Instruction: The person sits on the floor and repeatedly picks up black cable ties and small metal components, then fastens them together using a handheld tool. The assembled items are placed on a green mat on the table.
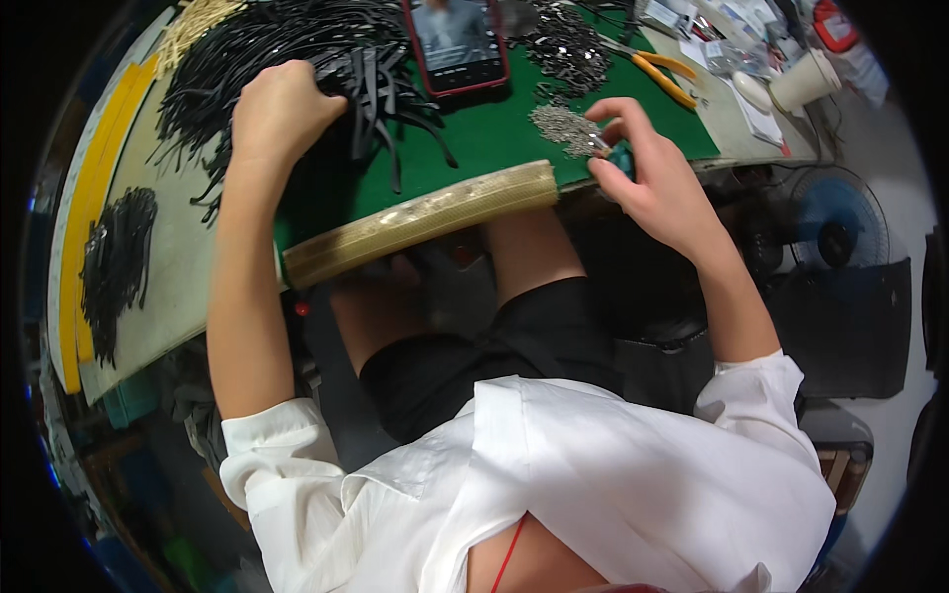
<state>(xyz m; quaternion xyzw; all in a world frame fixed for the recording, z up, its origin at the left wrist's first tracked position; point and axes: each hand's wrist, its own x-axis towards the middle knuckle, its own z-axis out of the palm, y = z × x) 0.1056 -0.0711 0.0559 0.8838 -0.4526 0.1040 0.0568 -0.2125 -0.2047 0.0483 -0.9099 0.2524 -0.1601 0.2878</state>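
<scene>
My left hand (282, 117) is closed over a big heap of thin black straps (213, 79). Its fingertips are turned down and hidden, so what they grip does not show. Beside it lie several wider dark strips (381, 94). My right hand (647, 183) curls around a small tool with a dark green grip (621, 158) and a shiny metal part, mostly covered by the fingers. Right beside that tool is a pile of small silver metal pieces (563, 128). Farther back spreads a larger pile of dark shiny pieces (563, 54).
A ribbed, yellowish padded roll (425, 212) runs along the near edge of the green mat (494, 133). A phone (455, 44) lies at the back, with orange-handled pliers (664, 81) to the right. At left are a black bundle (117, 262) and yellow strips (84, 217); a fan (838, 222) stands at right.
</scene>
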